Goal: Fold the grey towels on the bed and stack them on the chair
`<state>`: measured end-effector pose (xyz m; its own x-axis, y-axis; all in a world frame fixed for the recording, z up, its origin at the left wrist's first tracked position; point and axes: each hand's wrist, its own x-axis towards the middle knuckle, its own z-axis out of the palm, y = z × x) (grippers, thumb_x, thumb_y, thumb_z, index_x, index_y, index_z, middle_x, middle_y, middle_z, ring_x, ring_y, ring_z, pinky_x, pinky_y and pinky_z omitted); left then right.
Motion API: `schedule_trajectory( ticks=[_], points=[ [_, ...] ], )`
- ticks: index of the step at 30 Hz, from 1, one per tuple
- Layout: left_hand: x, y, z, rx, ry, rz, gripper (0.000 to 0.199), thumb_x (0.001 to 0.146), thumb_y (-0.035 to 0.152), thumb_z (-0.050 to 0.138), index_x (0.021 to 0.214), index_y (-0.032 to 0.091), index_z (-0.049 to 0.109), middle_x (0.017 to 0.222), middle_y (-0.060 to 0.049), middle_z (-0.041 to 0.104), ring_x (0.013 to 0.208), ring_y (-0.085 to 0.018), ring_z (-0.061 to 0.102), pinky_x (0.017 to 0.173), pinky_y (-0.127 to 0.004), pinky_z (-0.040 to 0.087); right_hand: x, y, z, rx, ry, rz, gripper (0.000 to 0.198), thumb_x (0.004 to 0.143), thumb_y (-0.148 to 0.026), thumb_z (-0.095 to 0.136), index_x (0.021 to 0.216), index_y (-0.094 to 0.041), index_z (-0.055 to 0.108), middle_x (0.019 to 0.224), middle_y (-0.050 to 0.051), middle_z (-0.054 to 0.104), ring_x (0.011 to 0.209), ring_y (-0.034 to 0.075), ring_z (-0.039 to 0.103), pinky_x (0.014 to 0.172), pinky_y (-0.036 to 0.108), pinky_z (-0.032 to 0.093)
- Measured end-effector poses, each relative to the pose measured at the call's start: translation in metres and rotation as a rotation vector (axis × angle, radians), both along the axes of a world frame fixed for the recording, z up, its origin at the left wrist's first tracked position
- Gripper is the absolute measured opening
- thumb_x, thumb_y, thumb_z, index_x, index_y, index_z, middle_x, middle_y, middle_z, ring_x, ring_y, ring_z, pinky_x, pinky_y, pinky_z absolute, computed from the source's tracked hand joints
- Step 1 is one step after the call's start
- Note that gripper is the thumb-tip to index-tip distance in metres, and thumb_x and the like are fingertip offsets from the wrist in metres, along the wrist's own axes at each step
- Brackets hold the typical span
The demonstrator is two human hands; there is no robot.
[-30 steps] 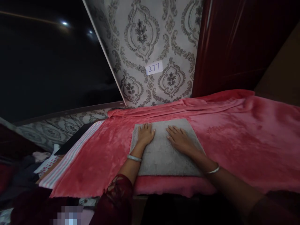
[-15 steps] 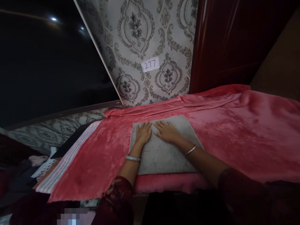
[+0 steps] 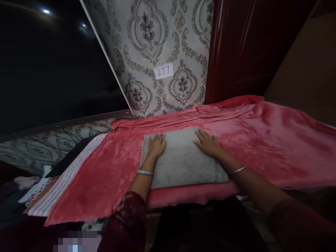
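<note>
A grey plush cloth, roughly square like a towel (image 3: 183, 161), lies flat on a pink-red fleece blanket (image 3: 110, 175). On its far left corner rests my left hand (image 3: 156, 145), palm down with fingers stretched out. My right hand (image 3: 208, 142) presses flat near the far right corner, its fingers spread. Neither hand grips anything. The cloth's near edge runs close to the front edge of the blanket.
A striped cloth (image 3: 70, 171) shows under the blanket's left side. Behind stand a large dark screen (image 3: 52, 70), a patterned wall with a paper label marked 277 (image 3: 164, 71), and a dark red wooden panel (image 3: 236, 52). Clothes (image 3: 15, 192) lie at the lower left.
My right hand has slid right across the grey cloth, from near the left hand to the far right corner. My left hand stays on the left corner. The view has shifted slightly.
</note>
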<state>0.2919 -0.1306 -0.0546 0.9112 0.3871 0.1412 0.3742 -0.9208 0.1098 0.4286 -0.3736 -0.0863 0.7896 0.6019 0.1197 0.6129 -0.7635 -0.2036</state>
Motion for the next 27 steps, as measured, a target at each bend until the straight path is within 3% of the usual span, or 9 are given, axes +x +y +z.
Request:
schedule_trajectory(
  ticks=[4, 8, 11, 14, 19, 27],
  points=[
    [0.001, 0.000, 0.000, 0.003, 0.005, 0.003, 0.051, 0.102, 0.035, 0.033, 0.151, 0.028, 0.047, 0.159, -0.003, 0.043, 0.150, -0.025, 0.034, 0.125, -0.056, 0.019, -0.017, -0.002, 0.018, -0.003, -0.026, 0.003, 0.063, 0.101, -0.045, 0.036, 0.156, -0.014, 0.039, 0.165, 0.018, 0.027, 0.153, 0.039, 0.017, 0.115, 0.069, 0.023],
    [0.001, 0.001, 0.000, 0.012, -0.004, -0.012, 0.052, 0.103, 0.037, 0.033, 0.151, 0.027, 0.046, 0.159, -0.003, 0.043, 0.151, -0.025, 0.033, 0.125, -0.056, 0.018, -0.071, 0.037, 0.031, 0.080, -0.071, 0.209, 0.068, 0.100, -0.044, 0.041, 0.160, -0.012, 0.031, 0.166, 0.018, 0.023, 0.154, 0.034, 0.018, 0.121, 0.060, 0.019],
    [0.000, 0.001, 0.000, 0.016, -0.010, -0.020, 0.052, 0.102, 0.036, 0.032, 0.151, 0.027, 0.046, 0.158, -0.003, 0.044, 0.150, -0.025, 0.033, 0.125, -0.057, 0.019, -0.110, 0.064, 0.026, 0.072, -0.012, 0.377, 0.070, 0.100, -0.046, 0.044, 0.160, -0.015, 0.030, 0.167, 0.015, 0.022, 0.155, 0.032, 0.016, 0.123, 0.060, 0.016],
    [0.001, 0.002, 0.000, 0.027, -0.021, -0.026, 0.051, 0.102, 0.036, 0.033, 0.151, 0.030, 0.047, 0.158, -0.003, 0.044, 0.150, -0.025, 0.034, 0.124, -0.057, 0.019, -0.125, 0.070, 0.017, 0.038, 0.024, 0.413, 0.070, 0.100, -0.049, 0.044, 0.160, -0.014, 0.032, 0.166, 0.013, 0.023, 0.155, 0.032, 0.016, 0.123, 0.060, 0.012],
    [0.004, 0.004, -0.001, 0.020, -0.005, -0.035, 0.053, 0.102, 0.037, 0.031, 0.152, 0.028, 0.045, 0.160, -0.003, 0.042, 0.150, -0.024, 0.034, 0.124, -0.059, 0.019, -0.107, 0.038, 0.009, 0.024, 0.007, 0.366, 0.067, 0.100, -0.053, 0.043, 0.158, -0.020, 0.037, 0.167, 0.010, 0.022, 0.155, 0.030, 0.016, 0.124, 0.057, 0.017],
    [0.006, 0.007, -0.003, 0.046, -0.007, -0.027, 0.052, 0.101, 0.037, 0.031, 0.150, 0.028, 0.048, 0.159, -0.004, 0.043, 0.150, -0.026, 0.034, 0.123, -0.059, 0.021, -0.076, -0.054, -0.023, 0.053, 0.001, 0.139, 0.063, 0.102, -0.049, 0.034, 0.160, -0.025, 0.034, 0.167, 0.009, 0.025, 0.154, 0.030, 0.021, 0.118, 0.060, 0.028]
  ],
)
